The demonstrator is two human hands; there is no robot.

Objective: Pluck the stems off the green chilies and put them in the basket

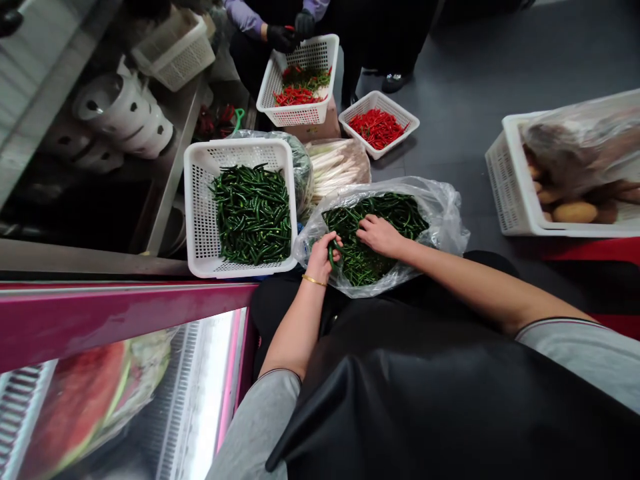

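Our left hand [323, 259] bare, fingers curled and pinched, wrist bent, our right hand [380, 237] bare, palm down, fingers extended, our forearms [465, 283] reaching forward, our grey sleeves [575, 353] pushed back

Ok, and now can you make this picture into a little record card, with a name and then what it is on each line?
Left hand: pinching a green chilli
Right hand: on chillies in a plastic bag
Beside them: white basket of green chillies
Co-worker: black gloves above a red-chilli basket

Plastic baskets [200, 220] stand on grey floor [475, 60].
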